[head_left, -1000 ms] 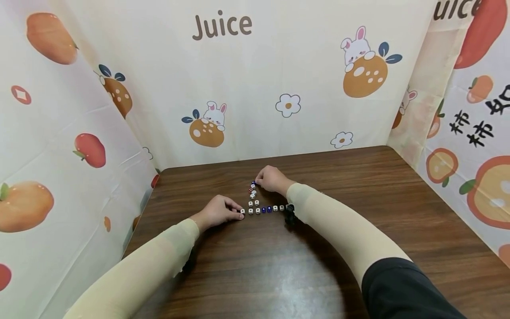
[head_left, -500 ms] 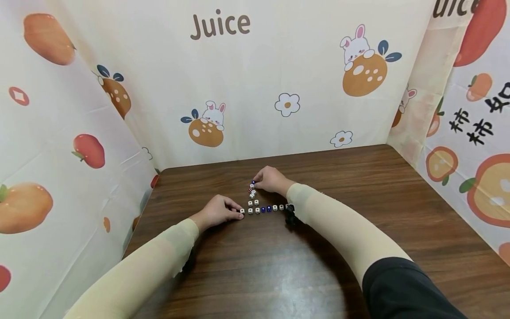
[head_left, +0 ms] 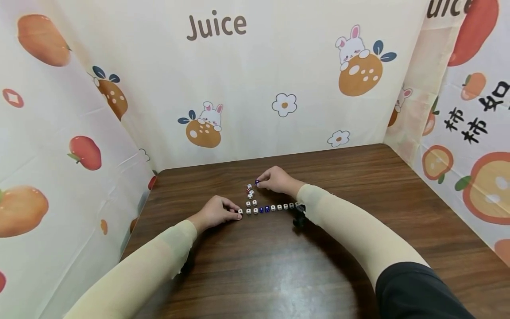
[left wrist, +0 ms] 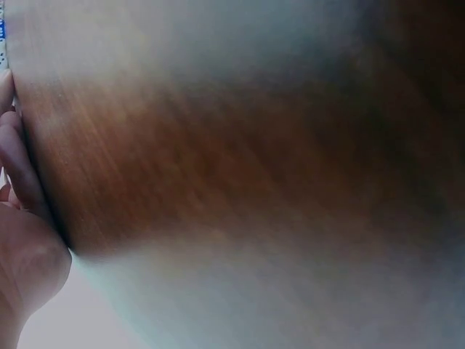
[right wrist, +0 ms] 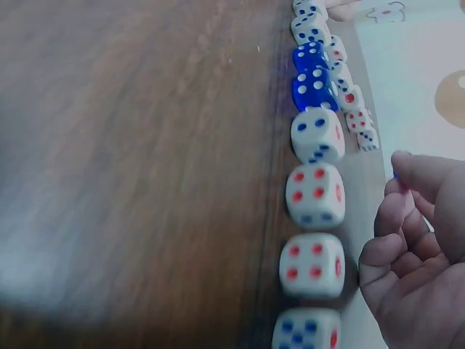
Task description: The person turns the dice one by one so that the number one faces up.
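Note:
In the head view my left hand (head_left: 215,210) touches a white die (head_left: 240,212) at the left end of a row of dice, thumb and fingertips about it. Farther back, my right hand (head_left: 280,180) pinches a blue die (head_left: 256,182) between thumb and finger. Only a sliver of that die shows in the right wrist view, past the right hand's fingertips (right wrist: 402,161). The row holds white dice (head_left: 272,208) and two blue dice (right wrist: 315,89). Behind its left part stand more dice, including a white die (head_left: 254,202) and a short uneven line of white dice (head_left: 250,196).
Everything sits on a brown wood-grain table (head_left: 239,266). A printed cloth (head_left: 247,128) hangs behind it and along both sides. Under the right wrist a black object (head_left: 299,220) hangs close to the row's right end.
My right hand has drawn the blue die to the right, away from the back end of the uneven line. The left hand stays at its die, and the head view has turned slightly.

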{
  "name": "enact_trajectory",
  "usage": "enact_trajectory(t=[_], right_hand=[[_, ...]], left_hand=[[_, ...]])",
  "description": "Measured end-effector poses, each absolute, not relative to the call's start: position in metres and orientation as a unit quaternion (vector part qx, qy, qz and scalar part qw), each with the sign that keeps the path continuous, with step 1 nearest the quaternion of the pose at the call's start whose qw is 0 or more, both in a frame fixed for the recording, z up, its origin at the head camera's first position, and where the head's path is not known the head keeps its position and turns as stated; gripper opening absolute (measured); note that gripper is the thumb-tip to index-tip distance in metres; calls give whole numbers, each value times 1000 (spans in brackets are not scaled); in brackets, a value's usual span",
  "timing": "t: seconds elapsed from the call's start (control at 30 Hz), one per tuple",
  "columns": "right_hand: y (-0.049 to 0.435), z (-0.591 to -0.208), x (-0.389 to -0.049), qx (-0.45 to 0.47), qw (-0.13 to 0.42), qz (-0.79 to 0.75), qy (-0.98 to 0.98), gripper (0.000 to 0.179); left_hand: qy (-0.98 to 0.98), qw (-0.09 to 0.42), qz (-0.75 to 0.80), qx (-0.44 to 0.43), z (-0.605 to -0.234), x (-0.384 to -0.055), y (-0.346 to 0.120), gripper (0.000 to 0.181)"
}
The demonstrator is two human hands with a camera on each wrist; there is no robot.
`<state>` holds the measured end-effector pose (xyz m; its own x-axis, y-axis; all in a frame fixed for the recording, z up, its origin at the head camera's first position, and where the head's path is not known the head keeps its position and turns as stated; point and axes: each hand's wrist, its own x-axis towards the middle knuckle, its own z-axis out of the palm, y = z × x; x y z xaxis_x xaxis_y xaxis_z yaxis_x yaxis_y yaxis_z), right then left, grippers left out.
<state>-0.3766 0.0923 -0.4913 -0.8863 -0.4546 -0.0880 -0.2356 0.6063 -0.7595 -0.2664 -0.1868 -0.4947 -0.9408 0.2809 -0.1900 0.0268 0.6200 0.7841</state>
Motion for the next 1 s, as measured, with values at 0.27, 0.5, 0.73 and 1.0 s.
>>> enact_trajectory(t=[0.27, 0.5, 0.73, 1.0], right_hand=[[111, -492, -369, -234, 156, -408, 869, 17], [116, -488, -356, -291, 159, -369, 868, 16], [114, -488, -354, -328, 167, -345, 863, 18], [113, -493, -356, -344, 177, -331, 861, 17]], left_hand=[[888, 145, 428, 82, -498, -268, -192, 22], [890, 146, 425, 79, -499, -269, -192, 22], [890, 147, 424, 80, -497, -268, -190, 23], [890, 148, 422, 83, -497, -268, -187, 23]])
